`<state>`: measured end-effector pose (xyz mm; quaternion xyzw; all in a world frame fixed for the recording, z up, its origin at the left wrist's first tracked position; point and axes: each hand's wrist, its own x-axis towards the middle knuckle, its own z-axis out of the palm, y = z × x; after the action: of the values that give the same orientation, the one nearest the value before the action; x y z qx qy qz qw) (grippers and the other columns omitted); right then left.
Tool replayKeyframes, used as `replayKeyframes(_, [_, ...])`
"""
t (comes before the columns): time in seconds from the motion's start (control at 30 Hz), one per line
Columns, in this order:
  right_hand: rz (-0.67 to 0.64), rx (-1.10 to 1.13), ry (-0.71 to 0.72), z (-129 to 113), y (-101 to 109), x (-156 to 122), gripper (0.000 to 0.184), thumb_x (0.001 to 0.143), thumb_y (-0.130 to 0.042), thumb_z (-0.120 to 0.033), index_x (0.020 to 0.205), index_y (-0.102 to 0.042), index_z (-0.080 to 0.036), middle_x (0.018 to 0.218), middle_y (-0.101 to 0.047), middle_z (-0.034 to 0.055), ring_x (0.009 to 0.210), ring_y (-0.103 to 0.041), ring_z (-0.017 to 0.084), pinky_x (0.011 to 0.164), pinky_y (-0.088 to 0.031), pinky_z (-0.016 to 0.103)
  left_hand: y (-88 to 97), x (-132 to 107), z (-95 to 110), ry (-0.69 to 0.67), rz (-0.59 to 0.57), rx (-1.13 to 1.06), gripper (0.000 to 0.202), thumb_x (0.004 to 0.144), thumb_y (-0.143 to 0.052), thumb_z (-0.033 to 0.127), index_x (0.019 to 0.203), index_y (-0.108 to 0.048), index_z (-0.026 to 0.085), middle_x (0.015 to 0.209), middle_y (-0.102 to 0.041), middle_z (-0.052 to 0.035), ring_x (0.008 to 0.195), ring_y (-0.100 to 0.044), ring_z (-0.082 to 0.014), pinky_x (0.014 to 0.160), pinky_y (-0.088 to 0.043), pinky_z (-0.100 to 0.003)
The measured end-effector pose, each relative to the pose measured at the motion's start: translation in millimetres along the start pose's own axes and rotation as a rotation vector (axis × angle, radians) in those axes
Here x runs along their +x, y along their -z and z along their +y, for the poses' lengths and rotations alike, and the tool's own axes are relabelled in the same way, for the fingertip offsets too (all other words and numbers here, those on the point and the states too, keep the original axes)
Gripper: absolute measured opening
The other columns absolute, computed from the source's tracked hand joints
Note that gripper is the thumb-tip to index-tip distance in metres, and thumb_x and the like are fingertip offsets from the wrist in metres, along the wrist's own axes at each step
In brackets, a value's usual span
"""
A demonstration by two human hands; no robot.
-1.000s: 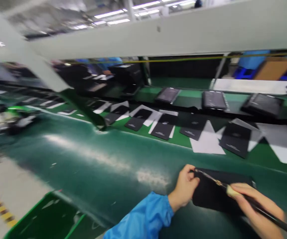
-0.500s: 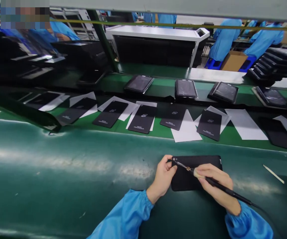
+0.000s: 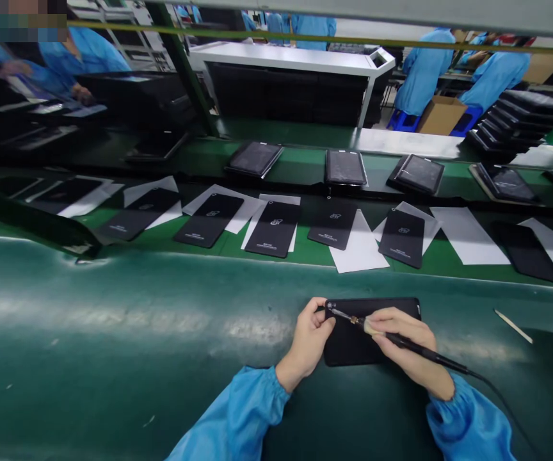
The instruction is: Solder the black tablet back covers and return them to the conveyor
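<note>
A flat black rectangular panel (image 3: pixel 353 346), phone-sized, lies on the dark green belt (image 3: pixel 113 333) in front of me. My left hand (image 3: pixel 308 336) pinches its upper left corner. My right hand (image 3: pixel 408 349) is shut around a corded soldering iron (image 3: pixel 415 346) with a cream grip and black handle. The iron's thin metal tip (image 3: pixel 338 313) touches or nearly touches the panel's top left corner, beside my left fingers. The contact point is too small to tell. My fingers hide part of the panel.
Beyond the belt, black panels (image 3: pixel 273 228) lie on white sheets (image 3: pixel 360 243) in a row. Dark tablets (image 3: pixel 344 168) sit farther back, and a wooden stick (image 3: pixel 513 326) lies to my right. Co-workers in blue gowns (image 3: pixel 423 73) stand behind the line.
My view has swung from a steep tilt to nearly level, and the hands have shifted slightly left in the picture. Both hands keep the same hold on the panel and iron.
</note>
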<state>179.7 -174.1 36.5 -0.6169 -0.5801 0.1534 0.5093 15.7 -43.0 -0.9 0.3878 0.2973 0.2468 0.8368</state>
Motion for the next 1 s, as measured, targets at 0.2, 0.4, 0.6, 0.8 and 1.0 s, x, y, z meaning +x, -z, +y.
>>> replayKeyframes(0.2, [0.004, -0.033, -0.007, -3, 10, 3, 0.017, 0.091, -0.067, -0.016, 0.101, -0.077, -0.024, 0.099, -0.074, 0.0076, 0.091, -0.072, 0.02, 0.08, -0.06, 0.03, -0.8, -1, 0, -0.012, -0.002, 0.02, 0.03, 0.076, -0.074, 0.023, 0.097, -0.053, 0.019, 0.071, -0.071, 0.0012, 0.058, -0.065, -0.0121, 0.058, -0.049, -0.02])
replayKeyframes(0.4, [-0.036, -0.022, -0.014, -3, 11, 10, 0.016, 0.092, -0.067, -0.018, 0.103, -0.077, -0.024, 0.101, -0.074, 0.0072, 0.092, -0.072, 0.019, 0.081, -0.059, 0.03, -2.2, -1, 1, -0.017, 0.0, 0.037, 0.028, 0.077, -0.072, 0.021, 0.098, -0.053, 0.019, 0.072, -0.072, 0.0008, 0.06, -0.064, -0.0111, 0.059, -0.048, -0.02])
replayKeyframes(0.6, [-0.085, 0.003, -0.024, -2, 15, 18, 0.015, 0.092, -0.066, -0.018, 0.101, -0.077, -0.023, 0.102, -0.074, 0.0071, 0.093, -0.072, 0.019, 0.083, -0.059, 0.029, -0.8, 0, -2, -0.019, -0.007, 0.057, 0.027, 0.078, -0.07, 0.02, 0.098, -0.052, 0.019, 0.074, -0.072, 0.0002, 0.061, -0.064, -0.0112, 0.06, -0.048, -0.02])
replayKeyframes(0.8, [-0.078, 0.006, -0.007, -5, 14, 20, 0.016, 0.091, -0.068, -0.017, 0.102, -0.077, -0.024, 0.1, -0.074, 0.0061, 0.091, -0.072, 0.019, 0.082, -0.058, 0.029, 1.8, 1, -4, -0.012, -0.01, 0.057, 0.029, 0.077, -0.073, 0.022, 0.098, -0.052, 0.019, 0.075, -0.072, -0.0001, 0.061, -0.064, -0.0116, 0.06, -0.048, -0.02])
replayKeyframes(1.0, [-0.008, -0.018, -0.005, -5, 12, 10, 0.017, 0.089, -0.069, -0.014, 0.101, -0.076, -0.024, 0.097, -0.074, 0.0046, 0.088, -0.072, 0.018, 0.079, -0.058, 0.028, 1.7, 1, -4, -0.018, -0.015, 0.049, 0.029, 0.076, -0.073, 0.022, 0.097, -0.053, 0.019, 0.074, -0.072, -0.0002, 0.06, -0.064, -0.0117, 0.059, -0.049, -0.021])
